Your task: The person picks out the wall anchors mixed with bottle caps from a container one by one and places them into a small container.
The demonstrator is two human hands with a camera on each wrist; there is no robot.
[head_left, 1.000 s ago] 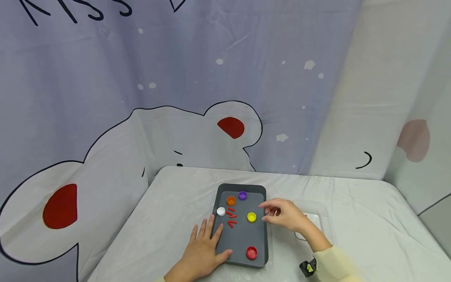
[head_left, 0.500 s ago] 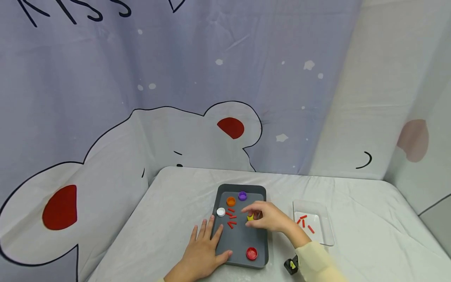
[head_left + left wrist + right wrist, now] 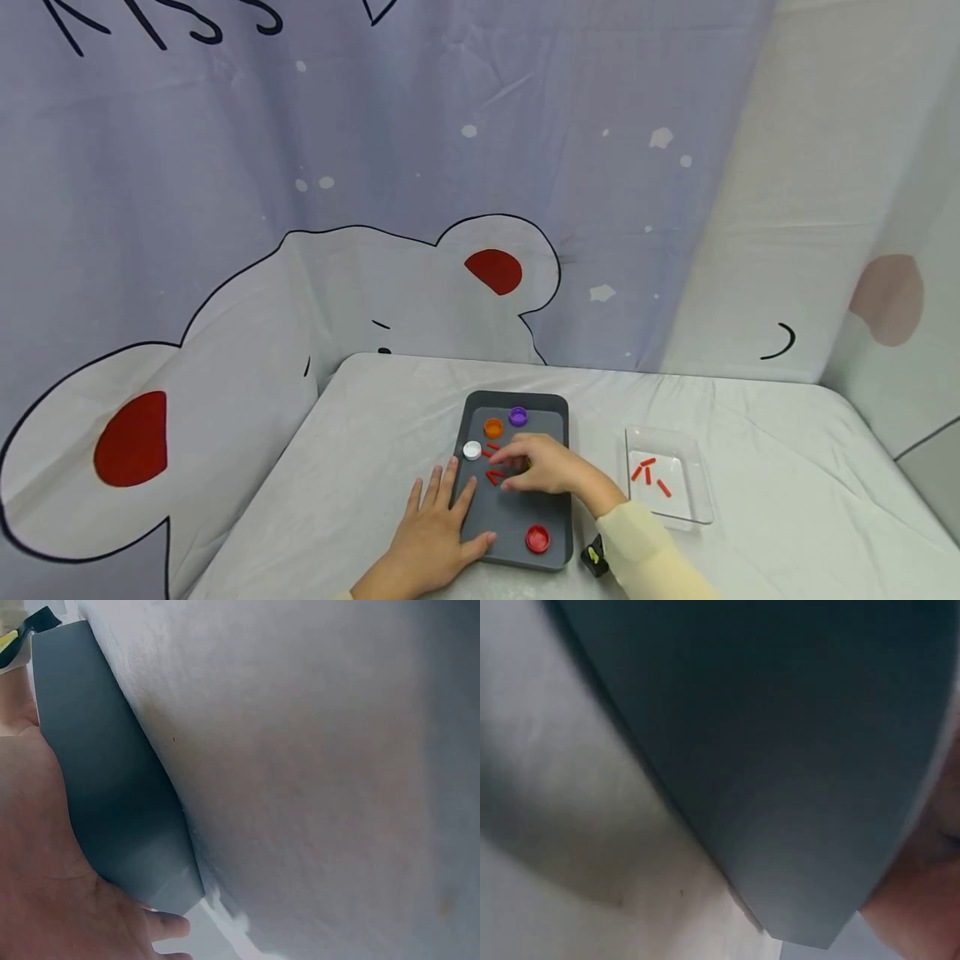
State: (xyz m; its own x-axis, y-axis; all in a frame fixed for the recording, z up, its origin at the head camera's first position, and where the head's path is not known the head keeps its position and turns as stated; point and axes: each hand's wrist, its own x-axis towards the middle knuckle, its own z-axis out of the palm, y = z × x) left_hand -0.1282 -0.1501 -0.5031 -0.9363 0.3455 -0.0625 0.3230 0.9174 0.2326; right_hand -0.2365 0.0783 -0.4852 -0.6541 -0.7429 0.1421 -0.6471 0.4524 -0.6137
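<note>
A dark grey rectangular tray (image 3: 512, 512) lies on the cloth-covered table. My left hand (image 3: 429, 533), fingers spread, rests at its left edge; in the left wrist view the palm (image 3: 45, 855) is beside the tray's side wall (image 3: 120, 772). My right hand (image 3: 551, 467) hovers over the tray's middle, thumb and index finger apart, near several small red sticks (image 3: 495, 473). It partly covers a yellow cap (image 3: 529, 464). Nothing shows between its fingertips. The tray wall (image 3: 780, 750) fills most of the right wrist view, with part of that hand (image 3: 922, 900) at the side.
In the tray lie a white cap (image 3: 472, 450), an orange cap (image 3: 492, 427), a purple cap (image 3: 518, 417) and a red cap (image 3: 537, 539). A clear plastic box (image 3: 678, 508) with several red sticks (image 3: 663, 488) stands right of the tray. A printed curtain (image 3: 420, 167) hangs behind.
My right hand has moved left from the tray's right edge, past the yellow cap, toward the red sticks. The clear box has come into full view. My left hand has stayed put.
</note>
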